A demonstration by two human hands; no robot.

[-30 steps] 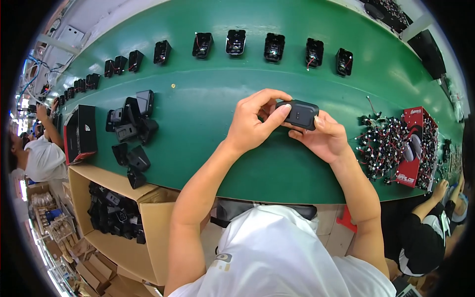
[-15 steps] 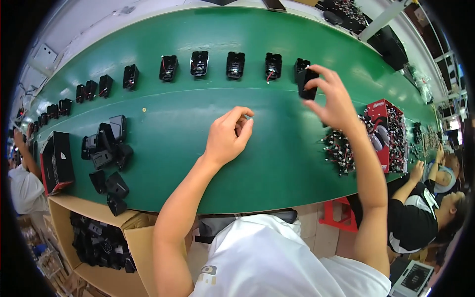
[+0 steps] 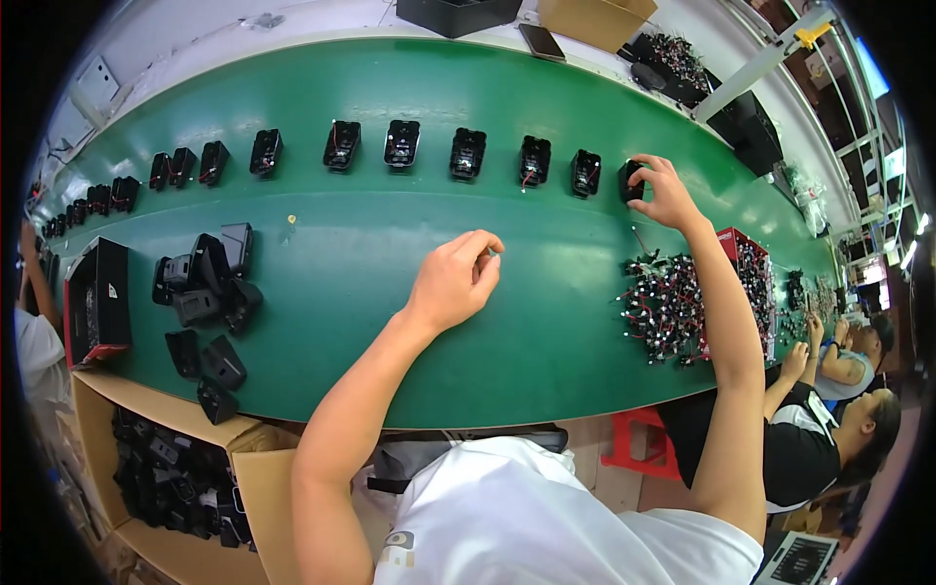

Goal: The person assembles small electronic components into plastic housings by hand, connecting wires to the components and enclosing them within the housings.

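Green table (image 3: 546, 331), right hand (image 3: 671, 195) gripping black case (image 3: 628, 181)
Red box (image 3: 727, 244) of wires (image 3: 754, 278) below it; carton (image 3: 271, 517) of black parts (image 3: 175, 478) down-left of left hand (image 3: 453, 281) (curled, contents unclear).

I've got a long green-topped workbench (image 3: 556, 341) on my feed, edges bowed by the fisheye. White ledge (image 3: 341, 26) runs along its far side. Pale post (image 3: 756, 70) cuts diagonally, upper right. Red plastic stool (image 3: 642, 444) by the near edge, pale floor (image 3: 590, 444) beside it. Strip light (image 3: 909, 255) lit far right. Bright bluish panel (image 3: 872, 68) above: can't tell window or screen.
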